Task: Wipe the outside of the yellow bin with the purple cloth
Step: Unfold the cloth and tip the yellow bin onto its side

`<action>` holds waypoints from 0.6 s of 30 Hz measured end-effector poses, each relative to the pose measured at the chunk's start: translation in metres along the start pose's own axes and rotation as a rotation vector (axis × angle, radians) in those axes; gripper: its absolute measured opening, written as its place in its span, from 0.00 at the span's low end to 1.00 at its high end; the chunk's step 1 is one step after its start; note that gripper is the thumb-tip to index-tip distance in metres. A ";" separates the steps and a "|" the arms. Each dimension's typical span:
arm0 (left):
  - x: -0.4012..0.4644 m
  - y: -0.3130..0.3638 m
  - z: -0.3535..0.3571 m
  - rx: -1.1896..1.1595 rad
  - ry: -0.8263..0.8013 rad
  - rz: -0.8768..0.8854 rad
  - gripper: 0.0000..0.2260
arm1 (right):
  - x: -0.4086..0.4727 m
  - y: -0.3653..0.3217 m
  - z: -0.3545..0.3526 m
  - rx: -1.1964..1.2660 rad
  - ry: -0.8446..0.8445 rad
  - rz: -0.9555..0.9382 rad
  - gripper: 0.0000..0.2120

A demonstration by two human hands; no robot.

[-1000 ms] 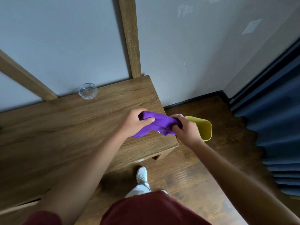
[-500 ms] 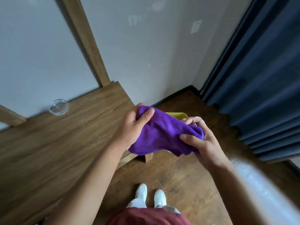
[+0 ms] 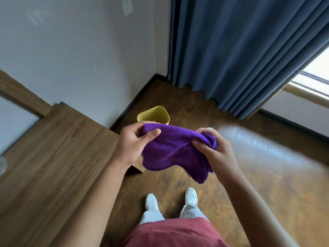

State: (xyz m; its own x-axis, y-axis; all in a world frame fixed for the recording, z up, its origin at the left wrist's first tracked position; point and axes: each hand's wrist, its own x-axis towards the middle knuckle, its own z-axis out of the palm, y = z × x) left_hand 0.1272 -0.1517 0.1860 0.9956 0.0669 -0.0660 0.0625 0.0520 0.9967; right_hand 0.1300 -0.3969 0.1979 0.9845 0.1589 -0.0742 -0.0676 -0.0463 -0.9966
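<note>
The purple cloth (image 3: 175, 150) looks soft and floppy. The left hand (image 3: 132, 143) and right hand (image 3: 212, 148) pinch its top ends. The yellow bin (image 3: 153, 115) on the floor (image 3: 249, 175) looks light; its rim seems best for holding.

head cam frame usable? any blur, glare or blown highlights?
Head view: motion smear on the floor at right and along the table edge; window at the right edge is blown out, with a glare streak on the boards. Both hands, left hand and right hand, the purple cloth and the yellow bin stay fairly sharp. Wide-angle bending in the curtain.
</note>
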 end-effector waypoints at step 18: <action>0.117 -0.092 0.142 0.178 0.067 -0.126 0.11 | 0.119 0.094 -0.173 -0.233 -0.192 0.054 0.12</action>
State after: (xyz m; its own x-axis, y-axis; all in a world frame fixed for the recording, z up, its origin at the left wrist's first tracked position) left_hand 0.2476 -0.2900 0.0935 0.9725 0.1373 -0.1879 0.2038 -0.1120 0.9726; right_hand 0.2690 -0.5524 0.1011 0.9305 0.3322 -0.1541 -0.0582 -0.2813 -0.9579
